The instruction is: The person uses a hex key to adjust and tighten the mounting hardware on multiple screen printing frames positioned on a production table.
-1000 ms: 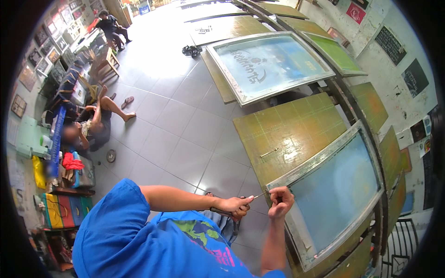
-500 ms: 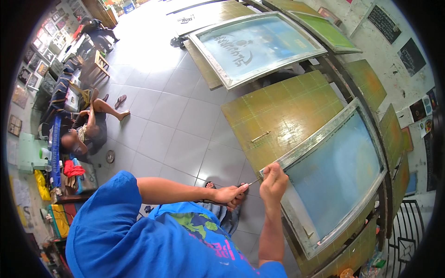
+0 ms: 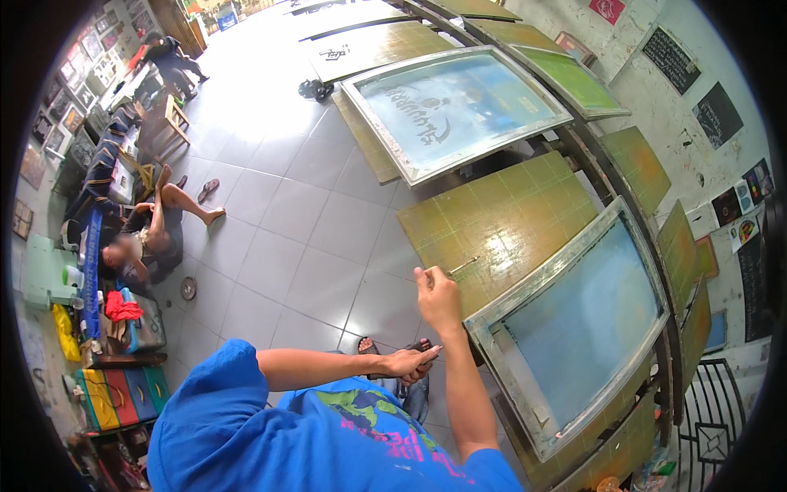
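Note:
My left hand (image 3: 410, 363) is closed, fingers pressed together, in front of my blue shirt; what it holds, if anything, is too small to name. Above and to its right, my right hand (image 3: 440, 302) is raised in a loose fist with the thumb up; its contents are hidden. Beside it on the right, a screen-printing frame (image 3: 548, 439) with pale blue mesh lies tilted across the printing boards. A yellow-brown board (image 3: 525, 205) sits behind that frame, and a thin metal rod (image 3: 463, 265) lies on it just past my right hand.
Another printing frame (image 3: 385, 92) with dark lettering rests farther along the row, and a green screen (image 3: 574, 79) stands beyond it. At left, a person (image 3: 156, 230) sits low near a pair of sandals (image 3: 208, 190). Another person (image 3: 168, 61) is farther back. Colourful boxes (image 3: 123, 398) stand lower left.
My right hand has moved left, away from the frame's corner. The thin strand seen earlier at my left fingertips no longer shows. The whole view has shifted slightly.

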A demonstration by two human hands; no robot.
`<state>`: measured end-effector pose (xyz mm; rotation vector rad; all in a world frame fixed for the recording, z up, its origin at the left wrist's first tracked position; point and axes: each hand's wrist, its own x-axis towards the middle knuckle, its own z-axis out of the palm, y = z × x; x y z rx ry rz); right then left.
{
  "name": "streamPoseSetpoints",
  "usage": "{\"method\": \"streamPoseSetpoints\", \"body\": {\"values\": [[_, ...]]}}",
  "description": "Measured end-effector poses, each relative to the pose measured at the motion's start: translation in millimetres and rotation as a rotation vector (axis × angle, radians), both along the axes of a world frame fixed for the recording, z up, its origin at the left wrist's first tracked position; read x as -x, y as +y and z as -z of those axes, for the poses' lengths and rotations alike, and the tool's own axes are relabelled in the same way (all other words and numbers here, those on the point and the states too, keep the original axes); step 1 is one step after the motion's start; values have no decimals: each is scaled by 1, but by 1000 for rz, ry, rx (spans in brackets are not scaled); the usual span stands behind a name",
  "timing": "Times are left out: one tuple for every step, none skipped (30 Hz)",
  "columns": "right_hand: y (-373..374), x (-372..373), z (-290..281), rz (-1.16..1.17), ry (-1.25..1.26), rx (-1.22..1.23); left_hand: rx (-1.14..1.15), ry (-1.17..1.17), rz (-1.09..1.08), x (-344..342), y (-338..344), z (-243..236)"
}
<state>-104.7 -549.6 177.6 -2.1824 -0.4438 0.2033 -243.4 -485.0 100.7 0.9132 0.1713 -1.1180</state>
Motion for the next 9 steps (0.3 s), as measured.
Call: {"method": "streamPoseSetpoints", "body": {"values": [[-2,-3,-4,41,37,-79,-17,8,-16,-1,1,4],[-7,-7,-6,102,75,-155,-31,19,-13,-3,0,9],[-7,-5,-27,184,115,-329,-46,36,-18,-1,1,7],[-11,-16,-23,271,89,-392,-125,-79,-5,-1,4,5],[-23,-31,-19,389,59,-457,-203,-194,38,-7,11,-8],[-26,-44,-34,480,68,-464,-281,-295,76,-4,19,-18],[-28,-61,-42,528,-28,-389,-342,-343,101,-2,25,-26],[-26,-77,-47,488,-18,-458,-408,-397,125,-1,31,-31],[-39,-102,-28,507,38,-534,-353,-386,44,-1,30,-31]]}}
